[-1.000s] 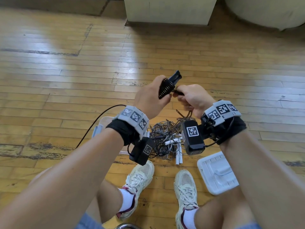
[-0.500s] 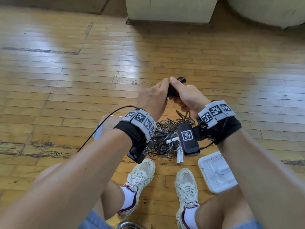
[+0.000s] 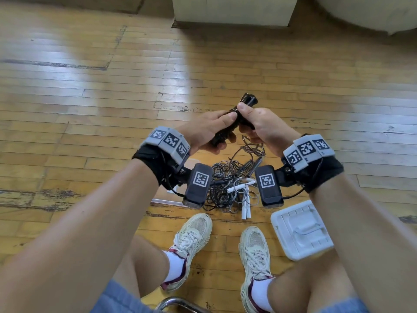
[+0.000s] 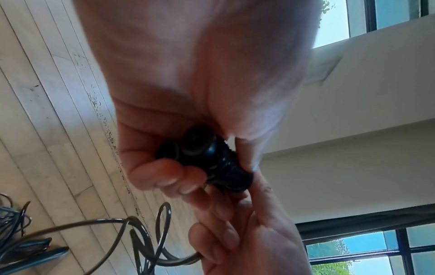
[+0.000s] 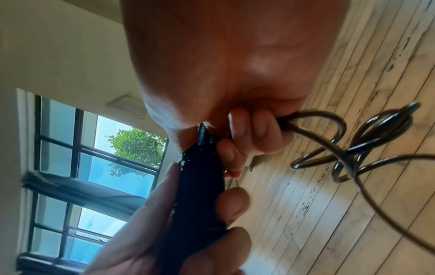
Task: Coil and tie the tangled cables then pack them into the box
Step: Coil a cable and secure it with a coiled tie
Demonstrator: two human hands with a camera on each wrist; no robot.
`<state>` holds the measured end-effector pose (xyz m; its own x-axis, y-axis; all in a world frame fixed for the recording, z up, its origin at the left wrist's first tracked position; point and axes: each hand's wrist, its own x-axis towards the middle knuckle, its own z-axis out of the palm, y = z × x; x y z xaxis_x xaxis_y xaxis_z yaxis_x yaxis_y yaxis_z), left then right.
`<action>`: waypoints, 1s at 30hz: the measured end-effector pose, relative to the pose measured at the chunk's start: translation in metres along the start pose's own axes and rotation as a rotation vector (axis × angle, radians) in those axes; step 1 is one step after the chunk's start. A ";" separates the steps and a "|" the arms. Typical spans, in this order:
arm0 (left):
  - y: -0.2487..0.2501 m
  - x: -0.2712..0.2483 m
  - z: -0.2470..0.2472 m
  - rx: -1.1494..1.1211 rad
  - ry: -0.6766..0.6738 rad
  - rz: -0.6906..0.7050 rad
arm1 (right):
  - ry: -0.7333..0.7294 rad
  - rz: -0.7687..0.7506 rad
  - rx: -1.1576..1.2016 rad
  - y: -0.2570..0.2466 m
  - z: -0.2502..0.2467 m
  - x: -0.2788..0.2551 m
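Observation:
A black cable wound into a tight bundle (image 3: 233, 124) is held above the floor between both hands. My left hand (image 3: 209, 132) grips its lower half, thumb on top and fingers curled beneath. My right hand (image 3: 261, 125) pinches the upper end with the thumb, and its curled fingers (image 5: 254, 130) hold the cable's loose tail (image 5: 353, 148), which loops down. In the left wrist view the bundle (image 4: 207, 160) shows end-on in my left fingers. The tangled cables (image 3: 228, 186) lie on the floor below my wrists. The clear box (image 3: 167, 201) is mostly hidden behind my left wrist.
A white box lid (image 3: 301, 230) lies on the wooden floor by my right foot. White plugs (image 3: 246, 208) stick out of the tangle. A pale cabinet (image 3: 232, 10) stands at the back. A chrome chair edge (image 3: 178, 303) shows between my knees.
The bundle has tipped from near upright to slanting between my hands. Both thumbs now press on it, and my hands have closed in around it.

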<state>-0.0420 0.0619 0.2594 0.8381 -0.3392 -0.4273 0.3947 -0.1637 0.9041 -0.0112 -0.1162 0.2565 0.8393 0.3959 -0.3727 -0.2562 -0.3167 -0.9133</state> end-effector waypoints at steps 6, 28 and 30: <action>-0.002 0.006 0.006 -0.145 0.134 0.140 | -0.014 -0.006 0.171 -0.001 -0.007 -0.003; -0.014 0.015 -0.008 0.565 0.548 0.284 | 0.068 0.208 0.078 -0.007 0.005 0.001; -0.013 0.012 -0.008 0.616 0.559 0.306 | 0.081 0.231 0.073 -0.006 0.004 0.002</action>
<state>-0.0338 0.0669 0.2424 0.9988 0.0256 0.0427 -0.0149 -0.6645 0.7471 -0.0099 -0.1102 0.2606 0.7895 0.2493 -0.5609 -0.4767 -0.3266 -0.8161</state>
